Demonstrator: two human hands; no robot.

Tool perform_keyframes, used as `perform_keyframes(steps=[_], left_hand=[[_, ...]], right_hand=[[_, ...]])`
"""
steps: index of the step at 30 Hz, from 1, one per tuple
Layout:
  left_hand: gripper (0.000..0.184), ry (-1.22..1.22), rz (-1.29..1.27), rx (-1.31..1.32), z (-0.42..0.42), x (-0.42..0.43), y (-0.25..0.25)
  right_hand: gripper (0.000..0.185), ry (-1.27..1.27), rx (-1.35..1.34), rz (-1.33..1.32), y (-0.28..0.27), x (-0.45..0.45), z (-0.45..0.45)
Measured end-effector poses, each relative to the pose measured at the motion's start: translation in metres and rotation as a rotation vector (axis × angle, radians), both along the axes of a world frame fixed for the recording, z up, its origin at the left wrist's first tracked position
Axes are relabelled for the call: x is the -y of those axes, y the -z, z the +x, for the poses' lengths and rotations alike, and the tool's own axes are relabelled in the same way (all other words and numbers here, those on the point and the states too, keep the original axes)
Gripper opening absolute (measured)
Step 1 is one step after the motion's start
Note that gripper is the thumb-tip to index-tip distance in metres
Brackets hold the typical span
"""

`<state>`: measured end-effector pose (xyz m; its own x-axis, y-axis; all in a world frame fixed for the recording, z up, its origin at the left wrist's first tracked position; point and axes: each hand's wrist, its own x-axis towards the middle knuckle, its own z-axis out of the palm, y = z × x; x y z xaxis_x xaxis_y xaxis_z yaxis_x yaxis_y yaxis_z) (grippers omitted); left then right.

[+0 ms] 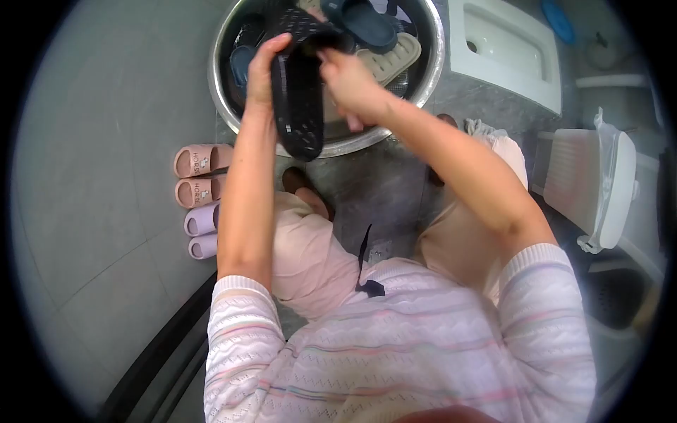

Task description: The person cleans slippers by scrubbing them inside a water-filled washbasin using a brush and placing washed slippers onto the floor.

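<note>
My left hand (262, 74) is closed on the side of a wet black slipper (300, 116), holding it tilted over a large metal basin (220, 102). At the slipper's strap opening, my right hand (352, 83) is closed with its fingers reaching in. It is blurred, and whatever it grips is hidden, though a small pinkish bit shows below the hand. Inside the basin lie a dark blue slipper (363, 27), a beige slipper (395, 60) and another blue slipper (240, 65) at the left, partly covered.
Pink slippers (194, 192) with lettering and lavender slippers (203, 220) line the left wall. A white squat toilet (508, 53) is at the upper right, near a blue round object (557, 20). A white bin (585, 176) with a plastic liner stands at the right.
</note>
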<state>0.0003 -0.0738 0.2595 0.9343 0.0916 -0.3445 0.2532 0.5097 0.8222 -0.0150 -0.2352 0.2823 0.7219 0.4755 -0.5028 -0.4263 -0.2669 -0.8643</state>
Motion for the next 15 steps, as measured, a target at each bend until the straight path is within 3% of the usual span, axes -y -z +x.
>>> perform_keyframes(steps=[1,2,5,7,9,11,13,14,15], left_hand=[[0.032,0.006,-0.069,-0.014,0.003,-0.006,-0.007],[0.033,0.067,-0.187,-0.022,0.003,-0.010,-0.016],[0.028,-0.056,0.021,0.029,0.001,-0.001,0.003],[0.023,-0.014,0.023,0.036,0.000,0.005,0.000],[0.025,0.049,-0.183,-0.004,0.008,-0.017,0.011],[0.028,0.115,-0.246,0.018,0.003,-0.017,-0.021],[0.029,-0.024,-0.054,0.010,0.009,-0.019,-0.003],[0.028,-0.029,-0.086,0.006,0.003,-0.007,0.002],[0.027,-0.126,0.071,0.073,0.000,0.004,0.004]], right_hand=[[0.043,-0.031,0.020,0.007,-0.005,-0.001,-0.010],[0.046,0.006,0.144,0.085,0.025,-0.012,-0.025],[0.045,0.013,0.040,0.006,0.008,-0.006,-0.007],[0.045,0.111,0.066,0.088,0.014,-0.009,0.009],[0.045,0.137,0.075,0.083,0.010,-0.010,-0.009],[0.045,-0.042,0.045,0.071,0.006,-0.007,-0.029],[0.045,0.039,0.104,0.041,0.008,-0.010,-0.017],[0.045,0.059,0.051,0.026,0.006,-0.007,-0.002],[0.045,0.076,0.003,0.010,0.006,-0.004,0.018]])
